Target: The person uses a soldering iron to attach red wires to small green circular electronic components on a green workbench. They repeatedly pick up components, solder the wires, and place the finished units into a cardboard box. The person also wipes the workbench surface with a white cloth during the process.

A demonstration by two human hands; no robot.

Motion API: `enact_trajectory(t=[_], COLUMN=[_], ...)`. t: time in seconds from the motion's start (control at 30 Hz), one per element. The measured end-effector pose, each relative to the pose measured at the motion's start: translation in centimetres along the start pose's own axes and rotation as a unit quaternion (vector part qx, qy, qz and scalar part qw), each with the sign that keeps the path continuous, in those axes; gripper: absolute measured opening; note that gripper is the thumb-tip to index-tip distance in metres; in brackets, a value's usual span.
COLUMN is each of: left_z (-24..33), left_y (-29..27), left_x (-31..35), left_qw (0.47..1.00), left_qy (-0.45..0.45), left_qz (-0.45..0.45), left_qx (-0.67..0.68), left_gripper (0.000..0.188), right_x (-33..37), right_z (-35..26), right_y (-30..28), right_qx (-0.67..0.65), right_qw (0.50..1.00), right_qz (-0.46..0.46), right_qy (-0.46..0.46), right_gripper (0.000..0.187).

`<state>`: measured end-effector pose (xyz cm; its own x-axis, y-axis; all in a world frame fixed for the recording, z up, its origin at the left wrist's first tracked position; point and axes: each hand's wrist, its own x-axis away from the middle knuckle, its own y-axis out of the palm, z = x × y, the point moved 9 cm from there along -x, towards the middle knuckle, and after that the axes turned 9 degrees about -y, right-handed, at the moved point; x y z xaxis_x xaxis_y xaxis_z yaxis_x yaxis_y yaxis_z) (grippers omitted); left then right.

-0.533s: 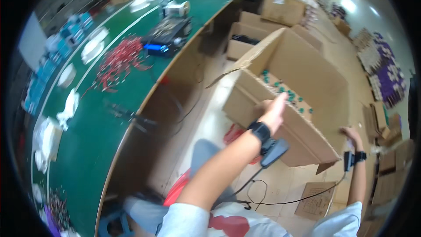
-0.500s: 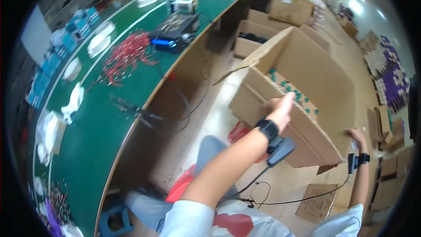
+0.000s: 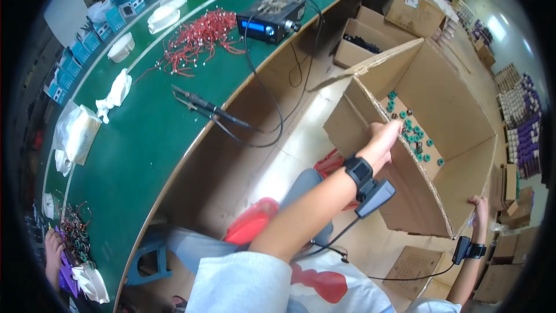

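A large open cardboard box [image 3: 463, 93] stands tilted to my right, its flaps up. Several small green ring-shaped parts [image 3: 414, 134] lie on its bottom along the near wall. My left hand [image 3: 383, 144] is closed over the top edge of the near wall, the fingertips hidden on the inner side. At the right end of the box, my right hand [image 3: 479, 208] grips the edge by the corner. Both wrists carry black straps with small devices, and a cable runs from them.
On the green table [image 3: 145, 156] lie a soldering iron [image 3: 211, 108], a heap of red wires [image 3: 200, 37] and a soldering station [image 3: 269, 20] with a solder spool. Another person's hand [image 3: 54, 249] is at lower left. A blue stool [image 3: 147, 261] and more cartons [image 3: 370, 37] stand nearby.
The view has shifted, so the table and box sit differently in the picture. Both hands remain on the box edges. Another person's hand has come into view at lower left.
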<state>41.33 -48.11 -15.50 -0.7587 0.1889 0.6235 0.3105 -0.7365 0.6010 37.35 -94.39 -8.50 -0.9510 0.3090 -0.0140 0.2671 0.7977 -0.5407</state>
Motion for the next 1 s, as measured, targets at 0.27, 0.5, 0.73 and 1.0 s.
enact_trajectory(t=[0.27,0.5,0.73,1.0], left_z=[-3.3,-2.1,-2.3,-2.6], left_y=[0.9,-0.7,0.0,0.6], left_x=[0.2,1.5,0.8,2.4], left_qw=[0.997,0.976,0.987,0.993], left_qy=[-0.025,0.044,0.062,0.020], left_qz=[0.038,0.155,0.108,0.047], left_qx=[-0.068,-0.143,-0.099,-0.104], left_gripper=[0.111,0.089,0.055,0.062], right_x=[2.3,-1.5,1.7,-2.7], right_z=[6.9,8.0,3.9,2.0], right_y=[-3.3,-3.7,-1.7,-0.1], right_qx=[0.095,0.062,0.029,0.027], right_qw=[0.992,0.995,0.993,0.985], right_qz=[0.042,-0.071,-0.112,-0.164], right_qy=[0.066,0.041,0.037,0.052], right_gripper=[0.018,0.020,0.048,0.032])
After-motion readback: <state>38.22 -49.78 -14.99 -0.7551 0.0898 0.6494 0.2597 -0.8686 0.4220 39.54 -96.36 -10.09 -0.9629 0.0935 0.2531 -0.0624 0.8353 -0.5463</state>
